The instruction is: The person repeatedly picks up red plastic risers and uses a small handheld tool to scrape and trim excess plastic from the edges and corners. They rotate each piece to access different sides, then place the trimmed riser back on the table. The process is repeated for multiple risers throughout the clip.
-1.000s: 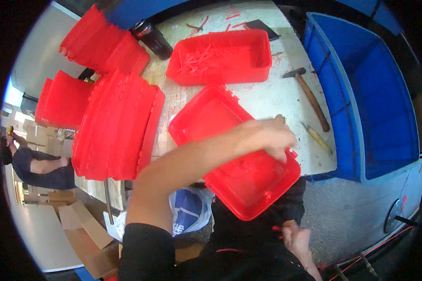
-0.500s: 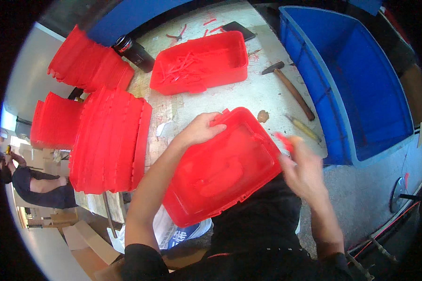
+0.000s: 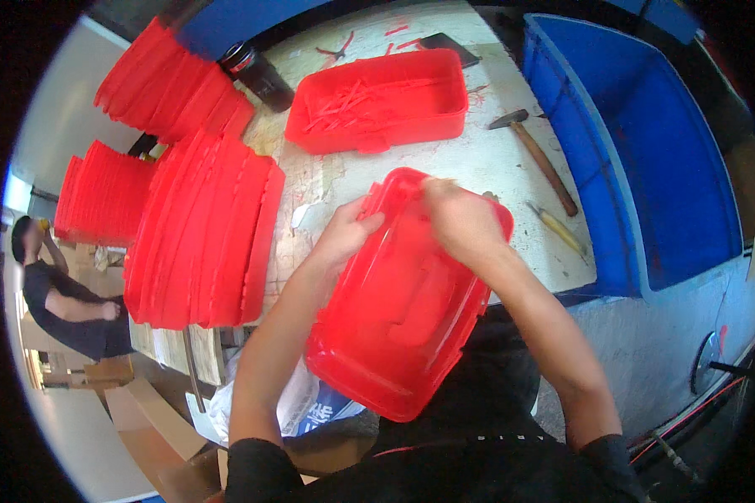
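Note:
A shallow red plastic lid [image 3: 369,335], with a raised oblong shape in its middle, is tilted in front of my body above the table's near edge. My left hand [image 3: 350,232] grips its left rim, the thumb over the edge. My right hand [image 3: 466,222] is closed at the lid's far end, slightly blurred; what its fingers hold is hidden. Beyond them stands a red plastic box [image 3: 419,126] with thin red plastic strips [image 3: 344,105] inside. Right of my hands, a hammer [image 3: 541,163] and a tool with a yellowish handle [image 3: 558,226] lie on the table.
Stacks of red plastic parts [image 3: 205,235] rise at the left. A black bottle [image 3: 260,77], pliers [image 3: 337,49] and a dark flat object [image 3: 449,49] are at the back of the table [image 3: 495,80]. A large blue bin [image 3: 621,218] stands right. Another person [image 3: 75,302] is far left.
My right hand has moved left and up onto the lid's far end; the small red piece seen in it before is hidden. The lid has turned more upright in view.

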Demonstrator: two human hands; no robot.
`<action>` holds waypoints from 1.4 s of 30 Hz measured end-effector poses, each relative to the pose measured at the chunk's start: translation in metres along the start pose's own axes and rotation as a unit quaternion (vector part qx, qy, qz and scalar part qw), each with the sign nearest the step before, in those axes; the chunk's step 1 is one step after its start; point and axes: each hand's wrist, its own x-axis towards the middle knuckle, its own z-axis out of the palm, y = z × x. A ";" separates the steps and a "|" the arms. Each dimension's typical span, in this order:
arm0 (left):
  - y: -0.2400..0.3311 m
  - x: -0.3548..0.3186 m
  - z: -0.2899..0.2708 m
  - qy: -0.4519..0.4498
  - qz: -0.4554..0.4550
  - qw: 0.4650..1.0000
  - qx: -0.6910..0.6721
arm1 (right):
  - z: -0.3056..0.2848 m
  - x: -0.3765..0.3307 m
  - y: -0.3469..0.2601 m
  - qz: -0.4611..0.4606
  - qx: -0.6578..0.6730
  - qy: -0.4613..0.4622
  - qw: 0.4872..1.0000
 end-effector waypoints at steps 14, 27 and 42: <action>-0.012 -0.159 -0.020 0.021 -0.244 0.966 0.083 | -0.076 -0.185 0.056 0.292 0.392 -0.043 0.871; 0.027 0.041 0.197 -0.443 0.408 0.531 0.596 | -0.057 -0.208 0.063 0.328 0.689 -0.004 0.647; 0.018 0.059 0.034 -0.025 0.319 0.712 0.625 | -0.001 -0.041 0.008 0.018 -0.148 -0.110 0.983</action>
